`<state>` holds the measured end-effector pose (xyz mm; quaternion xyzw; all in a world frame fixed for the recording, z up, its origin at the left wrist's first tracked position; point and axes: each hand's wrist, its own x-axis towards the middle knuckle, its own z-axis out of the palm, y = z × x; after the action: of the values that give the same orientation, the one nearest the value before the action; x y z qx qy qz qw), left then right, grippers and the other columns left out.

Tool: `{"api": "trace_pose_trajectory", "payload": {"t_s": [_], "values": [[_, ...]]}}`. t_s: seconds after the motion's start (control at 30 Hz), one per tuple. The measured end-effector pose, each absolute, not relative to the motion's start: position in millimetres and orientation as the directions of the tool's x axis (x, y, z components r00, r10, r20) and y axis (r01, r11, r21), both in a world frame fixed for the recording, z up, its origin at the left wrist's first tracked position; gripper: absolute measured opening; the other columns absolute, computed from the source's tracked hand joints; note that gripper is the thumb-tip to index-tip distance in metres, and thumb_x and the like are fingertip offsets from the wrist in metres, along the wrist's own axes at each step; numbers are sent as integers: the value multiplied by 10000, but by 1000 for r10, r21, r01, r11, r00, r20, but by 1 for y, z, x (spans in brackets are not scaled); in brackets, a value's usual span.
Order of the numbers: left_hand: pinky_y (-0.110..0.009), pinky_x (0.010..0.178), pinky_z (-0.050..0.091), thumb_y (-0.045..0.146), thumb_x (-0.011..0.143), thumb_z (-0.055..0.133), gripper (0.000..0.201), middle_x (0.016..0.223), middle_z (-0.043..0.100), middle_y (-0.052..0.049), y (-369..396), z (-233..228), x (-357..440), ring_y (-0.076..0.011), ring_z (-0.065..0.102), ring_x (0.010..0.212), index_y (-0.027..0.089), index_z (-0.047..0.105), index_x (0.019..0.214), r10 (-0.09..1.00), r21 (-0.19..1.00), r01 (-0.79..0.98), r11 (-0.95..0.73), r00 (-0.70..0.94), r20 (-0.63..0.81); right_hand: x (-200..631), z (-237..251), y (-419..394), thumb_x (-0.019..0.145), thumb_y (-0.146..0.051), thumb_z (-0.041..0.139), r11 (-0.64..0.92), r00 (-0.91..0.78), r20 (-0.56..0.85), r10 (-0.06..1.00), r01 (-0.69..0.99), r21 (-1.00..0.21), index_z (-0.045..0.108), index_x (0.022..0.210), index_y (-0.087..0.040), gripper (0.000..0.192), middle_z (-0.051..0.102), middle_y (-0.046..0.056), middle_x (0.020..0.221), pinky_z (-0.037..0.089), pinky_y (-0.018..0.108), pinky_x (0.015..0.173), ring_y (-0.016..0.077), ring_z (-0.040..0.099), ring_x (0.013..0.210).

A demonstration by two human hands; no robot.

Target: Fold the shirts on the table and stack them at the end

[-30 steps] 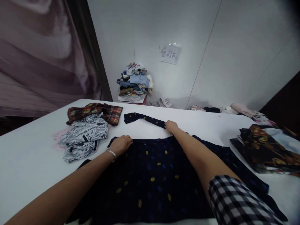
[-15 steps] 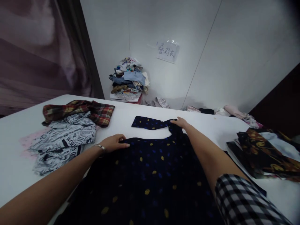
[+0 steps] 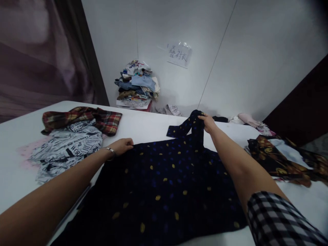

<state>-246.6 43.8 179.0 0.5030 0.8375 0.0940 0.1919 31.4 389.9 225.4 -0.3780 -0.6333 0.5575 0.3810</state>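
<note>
Dark dotted shirt [image 3: 164, 184]: spread flat, centre of table [image 3: 143, 126]. L hand [image 3: 122, 146] pinched shut on its near-left edge, pinning it. R hand [image 3: 208, 123] clamped on sleeve [image 3: 188, 127], lifted off table, so cloth pulls taut. Plaid & newsprint shirts [image 3: 74, 136] left; floral clothes [image 3: 276, 153] right.

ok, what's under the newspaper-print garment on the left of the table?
A pink patch shows at the near-left edge of the newspaper-print garment, on the white table. The plaid shirt lies behind and seems to run under it. The rest is covered.
</note>
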Motion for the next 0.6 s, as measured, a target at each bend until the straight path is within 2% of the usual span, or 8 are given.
{"api": "trace_pose_trajectory", "payload": {"t_s": [0.1, 0.2, 0.3, 0.4, 0.5, 0.6], "values": [[-264, 641, 424, 280, 646, 466, 249, 770, 657, -24, 41, 182, -240, -182, 592, 720, 194, 583, 848, 873, 287, 826, 485, -434, -225, 56, 231, 386, 652, -116, 652, 20, -401, 5, 916, 34, -999, 596, 883, -163, 242, 655, 18, 695, 527, 298, 601, 174, 634, 633], [-278, 672, 427, 169, 600, 483, 350, 843, 675, -48, 42, 184, -234, -198, 611, 768, 195, 598, 930, 869, 203, 848, 490, -454, -198, 59, 229, 381, 626, -81, 642, -21, -336, -16, 942, -13, -1000, 589, 834, -155, 227, 633, 10, 655, 525, 303, 593, 173, 621, 609], [-304, 762, 429, 126, 646, 466, 397, 976, 666, -89, 43, 192, -230, -221, 615, 884, 189, 601, 1014, 875, 120, 868, 481, -468, -123, 54, 238, 377, 639, -69, 602, 3, -254, 33, 967, -120, -993, 550, 833, -187, 234, 603, -28, 649, 534, 286, 634, 155, 618, 642], [-332, 796, 424, 140, 741, 427, 304, 1087, 618, -114, 33, 206, -220, -237, 602, 933, 178, 605, 984, 887, 45, 886, 461, -460, -36, 69, 254, 368, 639, -74, 577, 50, -227, 114, 967, -269, -962, 539, 861, -214, 265, 594, -46, 669, 545, 299, 676, 155, 622, 688], [-346, 754, 433, 134, 799, 392, 245, 1016, 605, -121, 4, 215, -201, -240, 595, 890, 161, 605, 916, 932, -66, 931, 359, -354, 83, 123, 253, 346, 601, -75, 586, 66, -278, 218, 935, -468, -881, 578, 878, -222, 313, 642, -34, 762, 543, 334, 752, 165, 635, 756], [-359, 787, 434, 70, 798, 387, 251, 952, 617, -103, -36, 205, -177, -232, 586, 899, 164, 610, 864, 978, -94, 983, 156, -140, 154, 199, 220, 311, 606, -117, 607, 35, -312, 201, 928, -465, -884, 632, 933, -239, 350, 683, -15, 905, 522, 360, 822, 184, 640, 869]]}}
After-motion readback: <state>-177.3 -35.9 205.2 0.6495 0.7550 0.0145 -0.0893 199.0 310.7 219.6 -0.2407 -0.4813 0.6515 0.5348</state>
